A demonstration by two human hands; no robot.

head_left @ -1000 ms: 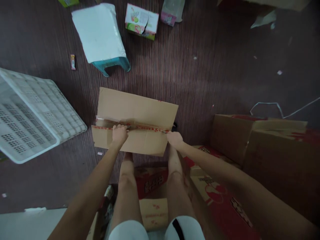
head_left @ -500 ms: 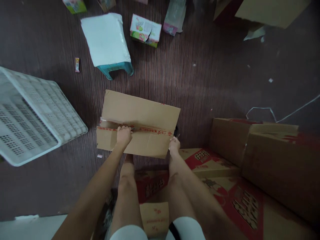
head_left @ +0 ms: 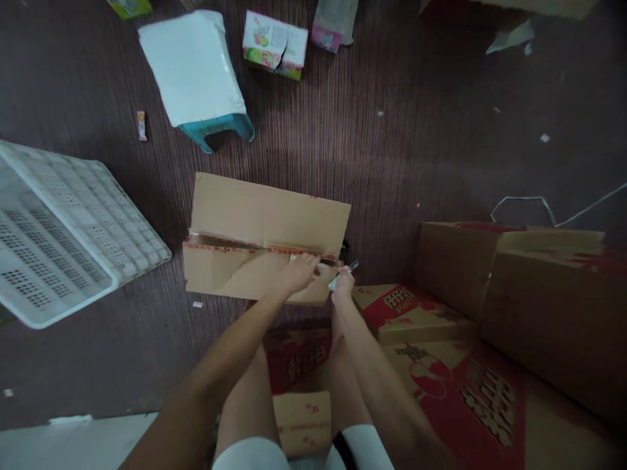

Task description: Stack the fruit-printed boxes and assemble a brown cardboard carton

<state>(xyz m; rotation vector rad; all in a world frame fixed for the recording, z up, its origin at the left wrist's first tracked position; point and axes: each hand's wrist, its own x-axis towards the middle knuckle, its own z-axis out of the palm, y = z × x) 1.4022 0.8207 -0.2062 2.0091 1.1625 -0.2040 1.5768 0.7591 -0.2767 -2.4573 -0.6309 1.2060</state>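
Observation:
A brown cardboard box (head_left: 264, 215) stands between the legs, with red printed tape along the seam of its two top flaps. A narrow gap shows at the seam, and the near flap is creased at its left part. My left hand (head_left: 302, 273) lies on the near flap by the seam, right of the middle, its fingers bent over the flap's edge. Beside the box's right end, my right hand (head_left: 343, 282) is closed around a small cutter (head_left: 353, 266), whose tip sticks out past the fingers.
A white plastic crate (head_left: 110, 215) lies at the left. Beyond the box stand a padded teal stool (head_left: 196, 72) and a small printed carton (head_left: 275, 44). Several red and brown boxes (head_left: 450, 274) fill the right side. A small wrapper (head_left: 142, 126) lies on the floor.
My left hand has moved right along the seam, close to my right hand. The near flap now shows a crease and the seam is parted. The cutter has come into clearer view.

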